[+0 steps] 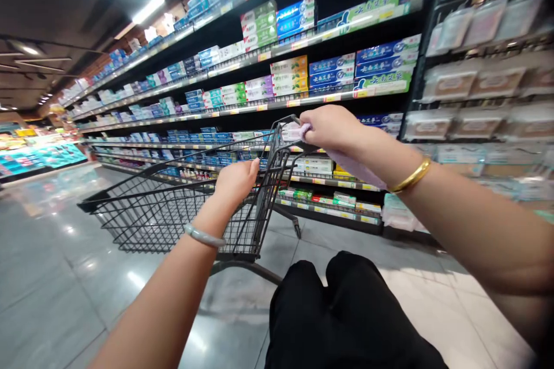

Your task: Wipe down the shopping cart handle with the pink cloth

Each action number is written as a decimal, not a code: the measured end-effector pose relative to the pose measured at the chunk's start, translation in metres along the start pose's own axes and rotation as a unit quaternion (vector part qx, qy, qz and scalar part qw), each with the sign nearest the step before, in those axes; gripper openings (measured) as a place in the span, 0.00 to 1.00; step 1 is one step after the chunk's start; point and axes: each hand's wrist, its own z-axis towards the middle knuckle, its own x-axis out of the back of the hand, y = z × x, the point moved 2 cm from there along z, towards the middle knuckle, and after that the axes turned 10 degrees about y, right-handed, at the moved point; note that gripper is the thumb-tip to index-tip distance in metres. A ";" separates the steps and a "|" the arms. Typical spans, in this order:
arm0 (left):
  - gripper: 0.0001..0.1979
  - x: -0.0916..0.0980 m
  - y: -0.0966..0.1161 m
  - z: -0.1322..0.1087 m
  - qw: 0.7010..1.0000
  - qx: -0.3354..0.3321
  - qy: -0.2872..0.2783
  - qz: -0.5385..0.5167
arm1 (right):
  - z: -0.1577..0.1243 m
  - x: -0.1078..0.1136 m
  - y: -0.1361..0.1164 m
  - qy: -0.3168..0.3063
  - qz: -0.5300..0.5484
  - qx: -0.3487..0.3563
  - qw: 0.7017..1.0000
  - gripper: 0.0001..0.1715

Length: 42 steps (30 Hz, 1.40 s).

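Note:
A black wire shopping cart (pixel 164 207) stands tilted in front of me in a shop aisle, its basket holding nothing that I can see. My left hand (pixel 236 180) is closed round the cart's handle bar; a pale green bangle sits on that wrist. My right hand (pixel 331 127) grips the upper end of the handle together with a pale pink flat thing (pixel 352 166) that trails down under my wrist. A gold bangle circles my right wrist. My black-clad legs show at the bottom.
Long dark shelves (pixel 268 105) of boxed toothpaste run along the right side of the aisle. Hanging packets (pixel 485 75) fill a rack at the far right. The shiny grey tile floor (pixel 52 265) stretches left toward a lit display (pixel 38 153).

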 end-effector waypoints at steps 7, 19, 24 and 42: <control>0.36 -0.012 0.026 0.000 0.995 -0.038 -0.031 0.086 | -0.027 -0.017 0.012 0.114 -0.031 0.008 0.993 0.14; 0.32 -0.017 0.045 0.018 0.985 -0.134 -0.061 0.084 | -0.043 -0.038 0.023 0.194 0.037 0.040 0.980 0.13; 0.33 -0.021 0.055 0.024 0.987 -0.135 -0.059 0.072 | -0.048 -0.044 0.051 0.290 0.089 -0.076 0.950 0.13; 0.38 -0.030 0.096 -0.004 0.989 -0.074 0.097 0.088 | -0.080 -0.107 0.016 0.497 0.133 -0.099 0.852 0.24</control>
